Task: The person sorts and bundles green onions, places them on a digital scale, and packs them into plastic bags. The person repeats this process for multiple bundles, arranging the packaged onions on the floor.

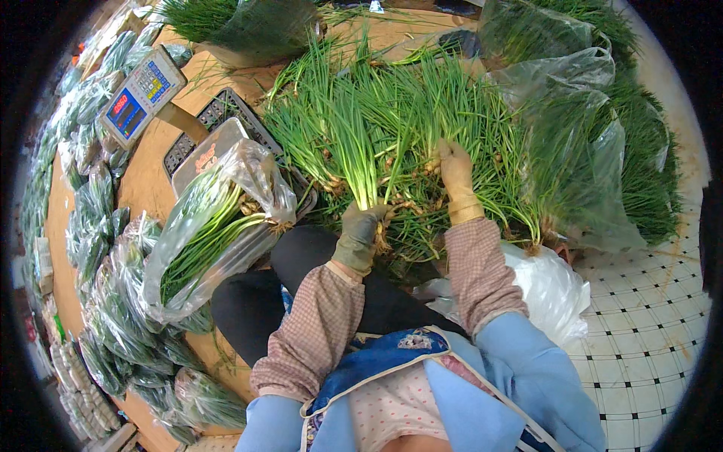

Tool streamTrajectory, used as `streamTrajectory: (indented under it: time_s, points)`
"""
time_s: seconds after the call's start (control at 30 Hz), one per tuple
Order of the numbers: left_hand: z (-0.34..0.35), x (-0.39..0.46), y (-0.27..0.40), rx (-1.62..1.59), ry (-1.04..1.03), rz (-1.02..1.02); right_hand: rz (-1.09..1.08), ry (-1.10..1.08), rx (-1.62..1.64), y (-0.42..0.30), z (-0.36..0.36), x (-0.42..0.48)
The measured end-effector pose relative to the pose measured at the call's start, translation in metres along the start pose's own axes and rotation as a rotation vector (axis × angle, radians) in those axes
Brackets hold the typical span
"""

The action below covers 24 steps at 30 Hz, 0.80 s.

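Observation:
My left hand point(364, 226), in a grey-green glove, is closed around a bunch of scallions point(361, 158). Their leaves point away from me, and pale roots hang below my fist. In a tan glove, my right hand point(454, 166) reaches into a broad heap of loose scallions point(486, 118). Its fingers curl against stems beside some bulbs point(431, 166); whether they grip any is hidden. To the left, an open clear plastic bag point(248, 164) of scallions rests on the pan of a digital scale point(189, 152).
The scale's lit display point(125, 113) stands on a post beside a black plastic crate point(223, 104). Many bagged greens point(121, 299) cover the left side. Large bags of scallions point(582, 152) line the right, near a white plastic bag point(545, 288) and the tiled floor point(638, 339).

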State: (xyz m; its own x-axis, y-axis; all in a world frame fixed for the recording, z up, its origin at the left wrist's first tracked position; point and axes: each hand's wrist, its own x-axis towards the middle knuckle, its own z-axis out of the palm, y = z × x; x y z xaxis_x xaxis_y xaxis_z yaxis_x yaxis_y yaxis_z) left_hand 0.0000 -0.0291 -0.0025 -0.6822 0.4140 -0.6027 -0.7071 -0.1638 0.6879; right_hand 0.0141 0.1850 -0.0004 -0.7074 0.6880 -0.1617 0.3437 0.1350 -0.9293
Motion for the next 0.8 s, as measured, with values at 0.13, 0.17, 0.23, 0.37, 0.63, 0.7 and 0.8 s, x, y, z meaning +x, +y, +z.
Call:
streamTrajectory:
  time_s: [0.13,0.17,0.23,0.37,0.63,0.7,0.8]
  points:
    - [0.005,0.003,-0.004,0.106,0.089,0.112,0.026,-0.421,-0.315,0.001,0.031,-0.018]
    - [0.002,0.002,-0.003,0.131,0.134,0.131,0.01,-0.461,-0.364,-0.034,0.038,-0.037]
    - [0.004,0.003,-0.003,0.213,0.118,0.161,0.049,-0.441,-0.247,-0.029,0.046,-0.038]
    - [0.002,0.003,-0.002,0.176,0.078,0.104,-0.257,-0.293,-0.42,-0.025,0.044,-0.038]
    - [0.001,-0.009,0.027,-0.479,-0.234,0.12,-0.263,-0.505,-0.823,0.013,0.004,-0.009]
    - [0.006,-0.006,0.026,-0.469,-0.166,0.106,-0.105,-0.138,-0.339,0.046,-0.015,0.013]
    - [0.007,-0.007,0.028,-0.436,-0.278,0.101,0.073,0.13,-0.376,0.066,-0.018,0.025]
